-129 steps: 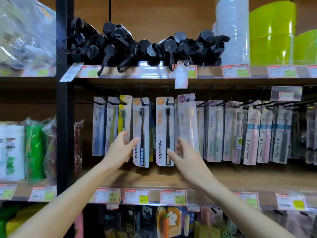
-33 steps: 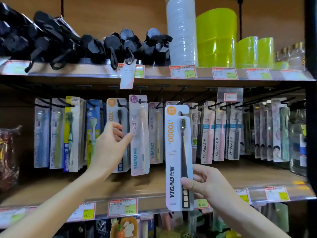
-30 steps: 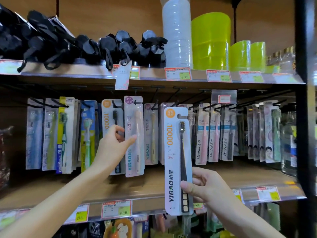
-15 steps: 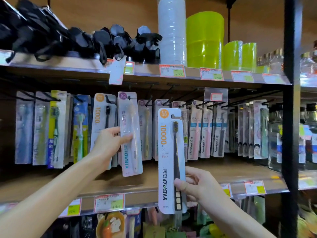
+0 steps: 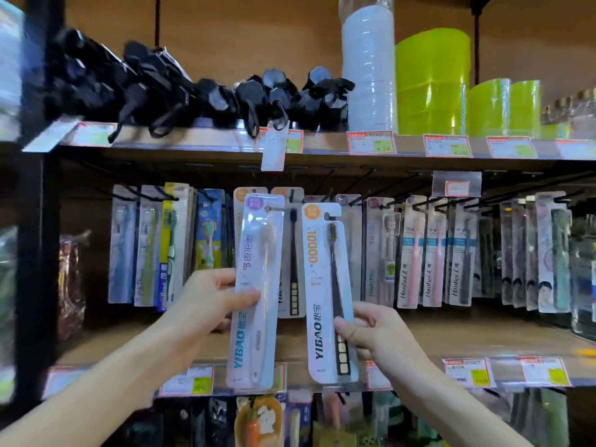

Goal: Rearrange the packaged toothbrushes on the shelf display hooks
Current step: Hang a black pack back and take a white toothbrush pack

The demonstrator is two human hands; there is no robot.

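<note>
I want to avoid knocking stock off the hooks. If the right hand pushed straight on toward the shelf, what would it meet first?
Probably the hanging clear-fronted toothbrush packs just behind the white orange-lettered black-toothbrush pack that the right hand holds; depth is hard to judge, so the gap is uncertain.

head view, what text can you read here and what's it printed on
"YIBAO" and "10000": black toothbrush pack in the right hand.
"YIBAO": pale toothbrush pack in the left hand; its pink characters are unclear.
"Haohui": pink hanging packs.
"¥ 2元": upper shelf price tag.
Other tags: too blurred.
</note>
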